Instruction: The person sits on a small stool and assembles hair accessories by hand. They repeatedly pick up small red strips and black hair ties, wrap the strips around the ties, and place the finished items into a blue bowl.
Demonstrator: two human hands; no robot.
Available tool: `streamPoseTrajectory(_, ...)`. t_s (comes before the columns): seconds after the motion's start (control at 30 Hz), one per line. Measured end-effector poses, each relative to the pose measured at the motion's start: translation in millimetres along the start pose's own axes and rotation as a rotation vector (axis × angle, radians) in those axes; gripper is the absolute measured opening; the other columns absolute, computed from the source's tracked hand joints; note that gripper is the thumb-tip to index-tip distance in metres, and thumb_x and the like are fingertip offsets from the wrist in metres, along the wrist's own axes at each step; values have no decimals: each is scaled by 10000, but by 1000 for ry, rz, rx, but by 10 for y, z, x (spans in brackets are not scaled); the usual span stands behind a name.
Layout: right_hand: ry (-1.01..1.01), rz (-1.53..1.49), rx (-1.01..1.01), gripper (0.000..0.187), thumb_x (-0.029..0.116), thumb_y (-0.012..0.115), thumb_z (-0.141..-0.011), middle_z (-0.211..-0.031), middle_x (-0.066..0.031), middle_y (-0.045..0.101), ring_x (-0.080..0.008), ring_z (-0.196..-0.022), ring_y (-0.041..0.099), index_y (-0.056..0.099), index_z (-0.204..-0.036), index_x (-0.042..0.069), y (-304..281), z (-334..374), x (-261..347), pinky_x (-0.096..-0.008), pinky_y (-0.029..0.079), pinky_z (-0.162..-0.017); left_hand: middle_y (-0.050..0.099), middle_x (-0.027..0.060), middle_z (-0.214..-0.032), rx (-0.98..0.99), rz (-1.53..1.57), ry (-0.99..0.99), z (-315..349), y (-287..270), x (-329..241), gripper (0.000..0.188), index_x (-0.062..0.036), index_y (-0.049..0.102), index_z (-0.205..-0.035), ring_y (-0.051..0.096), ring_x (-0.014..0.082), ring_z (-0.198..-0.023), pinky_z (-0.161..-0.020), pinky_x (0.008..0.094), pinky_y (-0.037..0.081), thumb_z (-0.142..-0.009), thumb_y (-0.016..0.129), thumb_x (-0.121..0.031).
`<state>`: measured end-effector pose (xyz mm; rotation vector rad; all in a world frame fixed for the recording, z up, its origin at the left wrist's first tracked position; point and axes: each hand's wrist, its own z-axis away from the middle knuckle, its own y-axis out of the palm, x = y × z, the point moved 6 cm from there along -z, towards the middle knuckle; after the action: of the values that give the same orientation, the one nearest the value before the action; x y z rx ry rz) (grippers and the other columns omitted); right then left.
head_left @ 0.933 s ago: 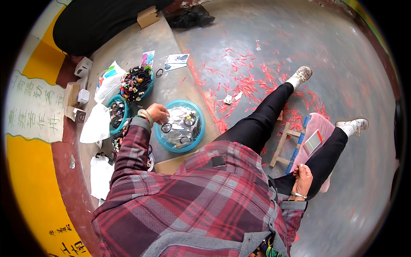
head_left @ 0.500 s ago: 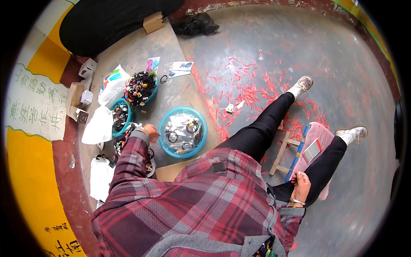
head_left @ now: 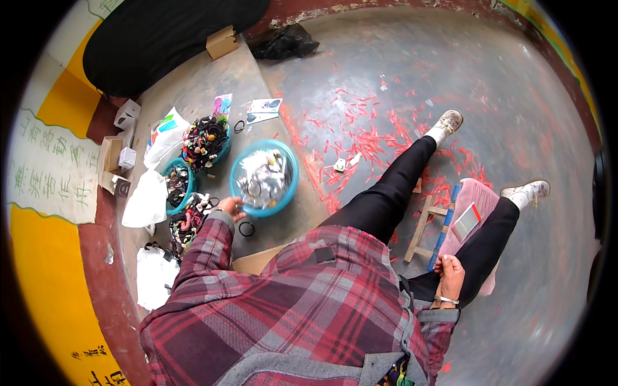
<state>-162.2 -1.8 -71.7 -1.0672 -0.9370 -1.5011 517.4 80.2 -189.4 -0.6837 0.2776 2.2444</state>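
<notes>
Evidently, left hand (head_left: 228,206): we had it grasping the rim of a basin, fingers at the near left edge.
Blue basin (head_left: 262,211): it sat against our left fingers, ahead and to the right of that grip; whether it touched the ledge (head_left: 299,215) we could not tell.
Clear packets (head_left: 265,172): we had these heaped inside the basin, just beyond the grip and rather blurred.
Loose black ring (head_left: 246,229): it lay just to the right of the left grip and nearer our body.
Tangled hair ties (head_left: 187,226): we saw this pile to the left of the same grip.
Smaller basin (head_left: 192,183): it stood ahead and left of our left hand, with more dark pieces inside.
Right hand (head_left: 452,278): we held it with the fingers curled inward; whether they pinched anything we could not tell.
Flat device (head_left: 466,221): it rested ahead of the right grip, on a pink towel (head_left: 486,193).
Wooden frame (head_left: 418,229): we saw it ahead and left of our right hand.
Red scraps (head_left: 373,143): these were strewn over the floor, well beyond both hands.
</notes>
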Motion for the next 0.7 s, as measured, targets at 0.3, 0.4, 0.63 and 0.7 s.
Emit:
streamPoseTrajectory(0.3, 16, -8, 4, 178, 172, 602, -865, -691, -24, 612, -76, -585, 533, 639, -844, -1, 13, 13, 8, -198, 423, -555, 463, 273, -1160, -4, 464, 184, -407, 627, -556, 412, 82, 303, -1219, 530, 436, -1021, -828, 548, 509, -812, 367, 73)
streamPoseTrajectory(0.4, 25, -12, 11, 181, 176, 605, -864, -696, -23, 612, -76, -588, 534, 639, -845, -1, 25, 21, 19, -196, 425, -560, 461, 283, -1175, 81, 484, 221, -439, 801, -535, 406, 61, 318, -1243, 513, 435, -1053, -856, 532, 496, -850, 414, 28)
streamPoseTrajectory(0.63, 48, 6, 42, 181, 186, 611, -862, -698, -20, 616, -75, -594, 540, 639, -850, 8, 44, -5, -60, -188, 420, -557, 597, 234, -1036, 183, -761, 183, -614, -68, -474, 350, 9, 567, -1086, 593, 351, -970, -791, 409, 526, -789, 652, -156)
streamPoseTrajectory(0.7, 52, 17, 33, 184, 191, 615, -859, -699, -21, 618, -75, -592, 539, 639, -851, 9, 32, -17, -83, -189, 420, -557, 637, 191, -972, 213, -1387, 204, -707, -141, -307, 292, -18, 635, -989, 614, 301, -950, -782, 378, 521, -749, 666, -183)
